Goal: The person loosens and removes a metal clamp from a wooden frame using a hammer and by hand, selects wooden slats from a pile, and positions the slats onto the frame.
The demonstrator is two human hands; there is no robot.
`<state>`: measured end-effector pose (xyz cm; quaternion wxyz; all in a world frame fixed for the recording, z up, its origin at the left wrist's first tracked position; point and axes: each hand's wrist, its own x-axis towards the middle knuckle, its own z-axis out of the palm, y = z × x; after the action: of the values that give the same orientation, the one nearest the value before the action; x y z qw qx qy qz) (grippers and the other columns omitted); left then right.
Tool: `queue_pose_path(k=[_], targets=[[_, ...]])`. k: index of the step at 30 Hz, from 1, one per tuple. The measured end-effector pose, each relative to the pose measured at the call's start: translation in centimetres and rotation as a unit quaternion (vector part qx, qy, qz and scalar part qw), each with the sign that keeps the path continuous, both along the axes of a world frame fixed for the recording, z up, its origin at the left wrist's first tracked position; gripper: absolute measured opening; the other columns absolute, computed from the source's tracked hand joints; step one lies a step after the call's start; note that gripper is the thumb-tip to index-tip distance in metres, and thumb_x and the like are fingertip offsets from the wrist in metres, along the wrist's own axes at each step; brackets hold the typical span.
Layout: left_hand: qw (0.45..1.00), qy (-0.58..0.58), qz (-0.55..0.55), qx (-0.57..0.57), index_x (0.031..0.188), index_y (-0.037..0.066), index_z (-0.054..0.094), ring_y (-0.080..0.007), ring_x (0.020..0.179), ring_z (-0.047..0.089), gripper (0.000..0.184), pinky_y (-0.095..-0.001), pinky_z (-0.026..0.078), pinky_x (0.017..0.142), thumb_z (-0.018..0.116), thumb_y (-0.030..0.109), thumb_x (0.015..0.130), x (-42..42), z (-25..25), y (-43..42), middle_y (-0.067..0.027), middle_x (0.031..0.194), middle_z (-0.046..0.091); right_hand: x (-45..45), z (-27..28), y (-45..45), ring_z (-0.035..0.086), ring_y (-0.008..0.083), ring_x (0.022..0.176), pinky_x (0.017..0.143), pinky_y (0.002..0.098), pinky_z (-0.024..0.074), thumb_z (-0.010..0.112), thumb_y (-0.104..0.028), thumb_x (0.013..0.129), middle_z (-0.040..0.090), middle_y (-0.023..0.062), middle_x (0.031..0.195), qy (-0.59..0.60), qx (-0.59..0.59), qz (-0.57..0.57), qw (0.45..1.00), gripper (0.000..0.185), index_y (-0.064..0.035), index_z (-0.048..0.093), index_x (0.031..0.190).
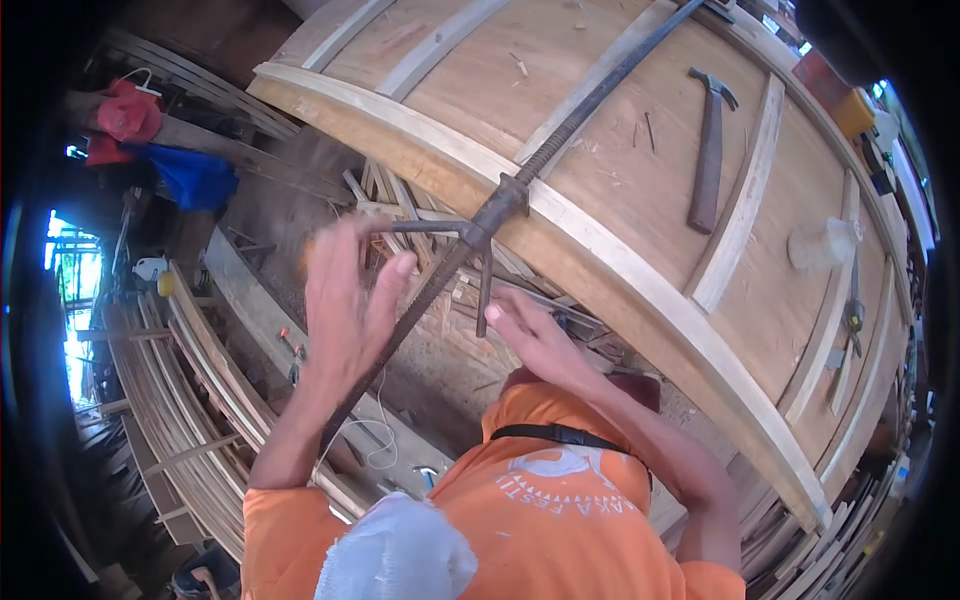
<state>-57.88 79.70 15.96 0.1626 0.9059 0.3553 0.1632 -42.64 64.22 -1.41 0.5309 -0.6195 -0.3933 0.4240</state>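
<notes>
You are holding your left hand [345, 295] open near the outer end of a metal bar [425, 227], its grip standing wide with the thumb spreading away from the fingers; the fingertips are blurring, so any contact is staying unclear. That bar is jutting from a collar [497, 212], which is sitting on a long threaded rod [575, 126] right at the pale edge beam [630, 268] of a ribbed wooden panel [590, 165]. A second, shorter bar [485, 295] is pointing down from the same collar, and your right hand [540, 345] is lying just beside its lower end, thumb nearest; whether that grip is closing on the metal, I cannot tell. The rod is running slantwise, passing over the panel at its upper end and crossing beside your left forearm at its lower one. On the panel, a hammer [708, 150] is lying between two ribs, a nail [650, 130] is resting to one side of it, and a translucent container [825, 245] is standing out farther right, near a pair of pliers [854, 315]. Long wooden strips [190, 370] are lying stacked off to your left, and you are wearing an orange shirt [590, 510].
</notes>
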Motion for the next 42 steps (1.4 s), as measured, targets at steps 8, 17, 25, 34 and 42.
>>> queue_pose_path(k=[8, 17, 25, 34, 42], targets=[[0.951, -0.032, -0.104, -0.289, 0.126, 0.003, 0.061, -0.0275, 0.114, 0.058, 0.033, -0.0391, 0.044, 0.102, 0.055, 0.031, 0.109, -0.9, -13.3, 7.7, -0.0128, 0.124, 0.065, -0.9, 9.6, 0.2, 0.07, 0.0157, 0.079, 0.072, 0.0308, 0.0567, 0.053, -0.026, 0.111, 0.07, 0.0081, 0.09, 0.312, -0.102, 0.051, 0.943, 0.028, 0.0003, 0.061, 0.107], [0.511, -0.121, -0.199, -0.828, 0.141, -0.002, 0.056, -0.0246, 0.122, 0.063, 0.048, -0.0366, 0.047, 0.11, 0.056, 0.034, 0.109, -0.2, -13.5, 4.8, -0.0152, 0.133, 0.065, -4.9, 10.7, 8.8, 0.073, 0.0233, 0.093, 0.086, 0.0353, 0.0558, 0.053, -0.034, 0.112, 0.075, 0.0192, 0.12, 0.548, -0.011, 0.027, 0.836, 0.037, 0.0017, 0.062, 0.118], [0.512, -0.103, -0.134, -0.842, 0.145, -0.003, 0.053, -0.0253, 0.125, 0.063, 0.052, -0.037, 0.047, 0.112, 0.058, 0.034, 0.108, 0.8, -14.5, 4.0, -0.0173, 0.135, 0.065, -0.5, 14.6, 7.0, 0.072, 0.0215, 0.074, 0.069, 0.0343, 0.0571, 0.043, -0.046, 0.113, 0.074, 0.0178, 0.097, 0.443, -0.012, 0.237, 0.864, 0.056, 0.0062, 0.065, 0.112], [0.717, -0.051, -0.001, -0.695, 0.141, -0.002, 0.056, -0.0266, 0.126, 0.064, 0.054, -0.037, 0.048, 0.108, 0.053, 0.043, 0.11, 1.6, -11.3, 6.8, -0.0188, 0.137, 0.066, 3.3, 5.1, 0.2, 0.071, 0.0269, 0.087, 0.082, 0.0424, 0.0559, 0.055, -0.033, 0.11, 0.07, 0.0156, 0.088, -0.109, -0.005, -0.044, 0.993, 0.039, 0.004, 0.061, 0.121], [0.948, -0.131, -0.046, -0.287, 0.132, -0.003, 0.066, -0.0241, 0.122, 0.065, 0.048, -0.0368, 0.047, 0.107, 0.05, 0.037, 0.111, 3.5, -1.2, 5.1, -0.0136, 0.129, 0.071, 3.0, 4.0, 1.1, 0.06, 0.0191, 0.066, 0.065, 0.0392, 0.0491, 0.058, -0.029, 0.107, 0.063, 0.0076, 0.07, -0.063, -0.081, 0.082, 0.991, 0.032, -0.0005, 0.065, 0.097]])
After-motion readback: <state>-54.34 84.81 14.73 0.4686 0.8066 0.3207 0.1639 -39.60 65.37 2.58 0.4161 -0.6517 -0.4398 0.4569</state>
